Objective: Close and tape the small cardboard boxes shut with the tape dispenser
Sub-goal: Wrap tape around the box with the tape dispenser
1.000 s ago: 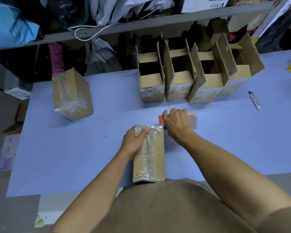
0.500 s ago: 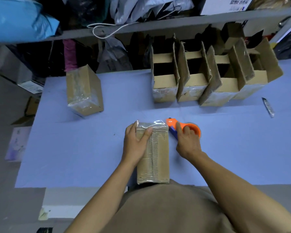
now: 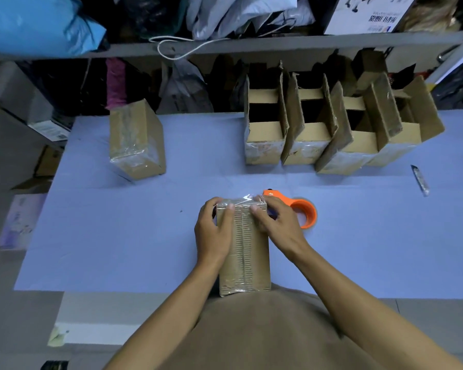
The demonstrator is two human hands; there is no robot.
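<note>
A closed small cardboard box (image 3: 245, 257) lies lengthwise in front of me on the blue table (image 3: 118, 236), with clear tape along its top seam and over its far end. My left hand (image 3: 214, 231) grips its far left corner. My right hand (image 3: 277, 227) presses on its far right corner, fingers on the tape. The orange tape dispenser (image 3: 304, 210) lies on the table just right of the box, free of both hands.
A taped box (image 3: 137, 142) stands at the back left. Several open boxes (image 3: 332, 124) with raised flaps line the back right. A small utility knife (image 3: 420, 180) lies at the right. Cluttered shelves rise behind the table.
My right hand has let go of the tape dispenser and moved left onto the box's far end. The dispenser now rests on the table. My left hand stays on the box.
</note>
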